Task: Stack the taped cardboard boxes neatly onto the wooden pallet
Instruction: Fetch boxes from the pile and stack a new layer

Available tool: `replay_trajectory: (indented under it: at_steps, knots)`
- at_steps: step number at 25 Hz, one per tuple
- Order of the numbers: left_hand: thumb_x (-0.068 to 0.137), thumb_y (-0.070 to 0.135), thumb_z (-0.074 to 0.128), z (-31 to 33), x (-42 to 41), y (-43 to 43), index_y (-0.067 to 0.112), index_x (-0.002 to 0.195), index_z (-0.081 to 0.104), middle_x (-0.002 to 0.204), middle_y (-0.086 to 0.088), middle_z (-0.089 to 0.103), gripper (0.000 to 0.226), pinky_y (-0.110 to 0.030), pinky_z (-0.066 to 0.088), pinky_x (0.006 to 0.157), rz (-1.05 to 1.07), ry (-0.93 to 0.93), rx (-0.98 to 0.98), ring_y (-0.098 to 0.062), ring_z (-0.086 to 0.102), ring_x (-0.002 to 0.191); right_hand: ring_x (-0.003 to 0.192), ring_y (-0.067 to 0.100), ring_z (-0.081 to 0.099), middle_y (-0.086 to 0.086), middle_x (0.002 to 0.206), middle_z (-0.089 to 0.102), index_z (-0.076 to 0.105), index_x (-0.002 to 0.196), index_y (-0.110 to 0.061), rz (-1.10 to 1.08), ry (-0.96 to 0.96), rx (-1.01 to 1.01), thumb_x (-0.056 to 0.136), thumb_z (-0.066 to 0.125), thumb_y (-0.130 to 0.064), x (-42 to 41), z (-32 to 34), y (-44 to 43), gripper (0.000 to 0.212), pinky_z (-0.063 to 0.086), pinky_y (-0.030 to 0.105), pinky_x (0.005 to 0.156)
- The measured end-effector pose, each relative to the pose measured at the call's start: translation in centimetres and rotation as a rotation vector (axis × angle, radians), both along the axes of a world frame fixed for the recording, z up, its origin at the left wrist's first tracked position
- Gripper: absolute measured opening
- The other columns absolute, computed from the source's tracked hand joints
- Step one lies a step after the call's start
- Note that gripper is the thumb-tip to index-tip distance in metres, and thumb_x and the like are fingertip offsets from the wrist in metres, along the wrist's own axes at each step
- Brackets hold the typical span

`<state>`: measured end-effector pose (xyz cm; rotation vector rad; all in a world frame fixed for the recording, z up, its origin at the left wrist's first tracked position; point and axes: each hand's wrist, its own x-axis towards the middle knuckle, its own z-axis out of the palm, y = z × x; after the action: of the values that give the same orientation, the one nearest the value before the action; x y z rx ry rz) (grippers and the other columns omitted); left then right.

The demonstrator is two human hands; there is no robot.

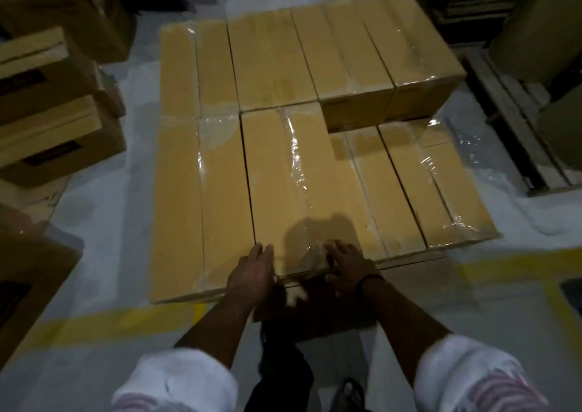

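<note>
Left hand (252,274): fingers straight and together, palm flat against the near end of the box (299,188), gripping nothing.
Right hand (348,270): fingers spread, pressed on the same box's near top edge.
Box: in the stack's upper layer, flush beside its neighbours.
Pallet (412,259): only an edge visible beneath the stack.

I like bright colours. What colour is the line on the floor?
Yellow: the floor line shows clearly in the head view.

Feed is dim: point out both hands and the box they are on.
left hand (252,271), head view, back of the hand
right hand (348,265), head view, back of the hand
taped box (293,184), head view, middle of its top face
</note>
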<state>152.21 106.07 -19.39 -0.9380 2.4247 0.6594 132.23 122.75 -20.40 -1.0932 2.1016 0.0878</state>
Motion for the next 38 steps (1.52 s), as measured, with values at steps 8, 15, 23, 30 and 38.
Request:
replay_trajectory:
  at_steps: [8,15,23,30,38]
  knots:
    - [0.099,0.035,0.060,5.0,-5.8,4.8,0.029,0.160,0.030,0.172,-0.003,0.005,0.068,-0.030,0.036,0.113,-0.203,0.185,0.103,-0.029,0.038,0.146,0.131,0.023,0.052,-0.002,0.139,0.056,0.053,0.139,-0.031,-0.712,-0.132,-0.168,0.085,0.064,-0.052,-2.1,6.7,11.1,0.059,0.044,0.038,0.108]
    - [0.093,0.069,0.044,9.3,-17.1,16.5,0.038,0.159,0.027,0.171,0.004,0.011,0.075,-0.039,0.041,0.111,-0.606,0.214,0.159,-0.024,0.038,0.146,0.136,0.019,0.047,0.001,0.150,0.048,0.046,0.148,-0.022,-1.111,-0.042,-0.251,0.094,0.064,-0.038,-1.5,11.3,25.5,0.060,0.036,0.027,0.112]
    - [0.094,0.077,0.027,8.9,-18.6,39.2,0.036,0.148,0.049,0.161,0.004,0.037,0.071,-0.039,0.042,0.111,-0.970,0.188,0.110,-0.023,0.048,0.140,0.134,0.024,0.049,0.005,0.149,0.050,0.044,0.149,-0.020,-1.498,-0.006,-0.242,0.096,0.062,-0.040,5.2,12.5,45.9,0.059,0.041,0.034,0.111]
    - [0.100,0.056,0.054,10.6,-15.5,54.7,0.025,0.161,0.027,0.169,-0.006,0.020,0.074,-0.035,0.042,0.109,-1.322,-0.064,0.201,-0.026,0.046,0.141,0.127,0.028,0.055,0.007,0.147,0.053,0.045,0.148,-0.018,-1.888,-0.025,-0.221,0.096,0.063,-0.035,15.5,12.3,61.8,0.057,0.048,0.036,0.103]
    - [0.100,0.057,0.053,7.2,-16.5,64.8,0.026,0.160,0.030,0.169,-0.004,0.021,0.072,-0.034,0.034,0.115,-1.584,-0.170,0.216,-0.023,0.039,0.146,0.129,0.028,0.053,0.007,0.146,0.052,0.043,0.150,-0.019,-2.205,-0.090,-0.186,0.099,0.060,-0.037,21.0,10.1,66.8,0.057,0.046,0.037,0.105]
